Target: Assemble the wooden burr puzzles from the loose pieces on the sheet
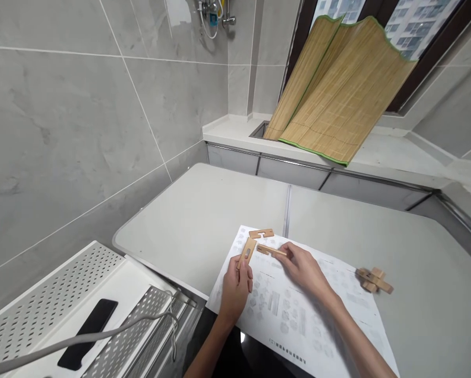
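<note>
The left hand [235, 286] pinches a slotted wooden piece [246, 252], and the right hand [303, 269], at its 3 o'clock, pinches a wooden strip [271, 251].

An instruction sheet [298, 310] lies on the table [204, 220], slotted wooden pieces [261, 233] at its far end, an assembled wooden puzzle [374, 280] at its right edge. Left, a phone [88, 333] lies on a perforated rack [42, 294]; behind, a bamboo mat [338, 89].

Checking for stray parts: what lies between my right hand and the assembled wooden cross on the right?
Only the printed sheet lies there; the head view shows nothing else between the right hand and the wooden cross.
</note>
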Demonstrator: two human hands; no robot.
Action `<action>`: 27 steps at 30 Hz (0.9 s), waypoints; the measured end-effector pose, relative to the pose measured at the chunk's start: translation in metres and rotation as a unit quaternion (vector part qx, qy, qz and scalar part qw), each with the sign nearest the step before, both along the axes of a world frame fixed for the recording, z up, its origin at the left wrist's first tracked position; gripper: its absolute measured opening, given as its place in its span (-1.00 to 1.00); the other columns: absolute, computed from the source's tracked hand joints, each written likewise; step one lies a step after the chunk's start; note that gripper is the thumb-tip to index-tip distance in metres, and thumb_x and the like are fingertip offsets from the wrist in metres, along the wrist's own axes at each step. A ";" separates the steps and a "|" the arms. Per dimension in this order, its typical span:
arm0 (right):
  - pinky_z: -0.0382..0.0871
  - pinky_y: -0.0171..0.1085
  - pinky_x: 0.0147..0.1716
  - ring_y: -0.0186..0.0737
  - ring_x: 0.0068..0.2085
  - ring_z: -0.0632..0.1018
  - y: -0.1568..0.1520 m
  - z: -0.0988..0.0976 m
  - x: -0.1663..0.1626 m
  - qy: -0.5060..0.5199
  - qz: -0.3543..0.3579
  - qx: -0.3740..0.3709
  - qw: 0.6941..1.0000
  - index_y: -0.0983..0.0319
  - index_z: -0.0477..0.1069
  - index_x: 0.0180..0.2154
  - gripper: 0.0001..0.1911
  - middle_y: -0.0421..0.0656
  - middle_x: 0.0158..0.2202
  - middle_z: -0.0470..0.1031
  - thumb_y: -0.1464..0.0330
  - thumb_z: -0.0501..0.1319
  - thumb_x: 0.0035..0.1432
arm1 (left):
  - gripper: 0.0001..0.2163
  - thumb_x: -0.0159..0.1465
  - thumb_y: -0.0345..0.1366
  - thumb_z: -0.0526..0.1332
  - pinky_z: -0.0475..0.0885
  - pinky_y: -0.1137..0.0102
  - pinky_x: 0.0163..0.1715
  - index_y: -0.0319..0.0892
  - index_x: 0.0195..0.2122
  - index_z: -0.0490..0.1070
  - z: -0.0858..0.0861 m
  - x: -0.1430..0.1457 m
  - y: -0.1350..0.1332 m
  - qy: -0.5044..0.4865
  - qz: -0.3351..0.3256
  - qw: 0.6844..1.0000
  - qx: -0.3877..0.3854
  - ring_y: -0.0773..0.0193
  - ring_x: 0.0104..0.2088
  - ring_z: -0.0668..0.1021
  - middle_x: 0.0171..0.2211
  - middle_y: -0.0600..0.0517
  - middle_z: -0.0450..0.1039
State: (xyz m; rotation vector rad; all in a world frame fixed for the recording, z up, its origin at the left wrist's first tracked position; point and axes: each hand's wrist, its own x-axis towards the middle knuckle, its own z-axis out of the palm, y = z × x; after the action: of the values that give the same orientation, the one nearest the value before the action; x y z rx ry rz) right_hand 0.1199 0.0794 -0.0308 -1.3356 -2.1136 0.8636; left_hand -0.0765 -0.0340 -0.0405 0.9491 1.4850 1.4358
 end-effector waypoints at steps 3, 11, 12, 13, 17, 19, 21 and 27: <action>0.33 -0.19 -0.35 -0.09 -0.39 0.53 -0.025 0.004 0.002 0.117 -0.084 -0.092 0.985 0.12 0.42 -0.25 -0.61 -0.15 -0.42 0.60 -0.07 0.23 0.34 | -0.66 0.53 0.06 0.04 0.25 0.47 -0.56 -0.12 -0.12 0.32 0.000 0.001 -0.002 0.024 -0.004 1.000 -0.004 0.43 -0.61 0.33 -0.44 0.16 0.35; 0.38 -0.20 -0.34 -0.16 -0.44 0.55 -0.090 0.017 -0.009 0.228 -0.091 -0.246 0.937 0.13 0.43 -0.23 -0.50 -0.12 -0.36 0.64 -0.17 0.27 0.29 | -0.74 0.56 -0.07 0.00 0.38 0.40 -0.45 -0.11 -0.06 0.36 -0.001 0.001 -0.006 0.143 -0.083 0.986 -0.016 0.32 -0.54 0.45 -0.40 0.10 0.43; 0.39 -0.20 -0.34 -0.16 -0.44 0.55 -0.094 0.019 -0.011 0.225 -0.106 -0.243 0.938 0.13 0.44 -0.23 -0.49 -0.11 -0.35 0.65 -0.18 0.28 0.28 | -0.74 0.56 -0.09 0.00 0.39 0.40 -0.44 -0.11 -0.04 0.37 -0.002 0.001 -0.006 0.154 -0.088 0.984 -0.014 0.32 -0.53 0.46 -0.39 0.10 0.44; 0.39 -0.19 -0.34 -0.16 -0.44 0.55 -0.097 0.020 -0.011 0.223 -0.119 -0.239 0.938 0.13 0.45 -0.24 -0.48 -0.11 -0.34 0.65 -0.19 0.28 0.27 | -0.74 0.56 -0.10 0.00 0.40 0.39 -0.43 -0.11 -0.03 0.38 -0.002 0.001 -0.006 0.162 -0.090 0.983 -0.014 0.32 -0.52 0.47 -0.38 0.09 0.45; 0.39 -0.20 -0.34 -0.15 -0.43 0.55 -0.101 0.021 -0.010 0.212 -0.129 -0.249 0.936 0.13 0.46 -0.26 -0.47 -0.11 -0.35 0.65 -0.21 0.28 0.26 | -0.74 0.55 -0.18 0.00 0.42 0.40 -0.40 -0.10 0.07 0.43 -0.001 0.002 -0.006 0.186 -0.092 0.978 -0.010 0.33 -0.51 0.47 -0.33 0.09 0.47; 0.39 -0.21 -0.35 -0.17 -0.44 0.53 -0.103 0.019 -0.008 0.209 -0.127 -0.259 0.934 0.12 0.45 -0.26 -0.49 -0.13 -0.36 0.65 -0.20 0.28 0.27 | -0.71 0.54 -0.21 0.00 0.43 0.40 -0.39 -0.08 0.13 0.46 0.002 0.002 -0.006 0.191 -0.098 0.977 -0.004 0.34 -0.52 0.45 -0.33 0.09 0.48; 0.39 -0.22 -0.39 -0.19 -0.47 0.49 -0.105 0.018 -0.006 0.218 -0.123 -0.268 0.930 0.12 0.46 -0.28 -0.49 -0.14 -0.37 0.65 -0.19 0.30 0.25 | -0.67 0.54 -0.22 0.00 0.45 0.39 -0.37 -0.05 0.18 0.49 0.005 0.002 -0.005 0.190 -0.105 0.976 0.002 0.36 -0.54 0.44 -0.29 0.07 0.52; 0.41 -0.18 -0.39 -0.17 -0.48 0.48 -0.111 0.015 0.002 0.251 -0.141 -0.281 0.916 0.12 0.49 -0.30 -0.51 -0.14 -0.41 0.62 -0.17 0.37 0.20 | -0.62 0.50 -0.26 0.06 0.53 0.38 -0.34 0.01 0.23 0.54 0.006 0.003 -0.006 0.211 -0.120 0.969 0.044 0.28 -0.49 0.51 -0.26 0.02 0.62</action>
State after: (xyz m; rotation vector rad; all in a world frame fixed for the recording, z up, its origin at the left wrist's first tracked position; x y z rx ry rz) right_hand 0.1216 -0.0317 -0.0158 -1.4317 -1.2832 1.5609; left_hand -0.0733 -0.0399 -0.0348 1.5074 1.5461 1.1767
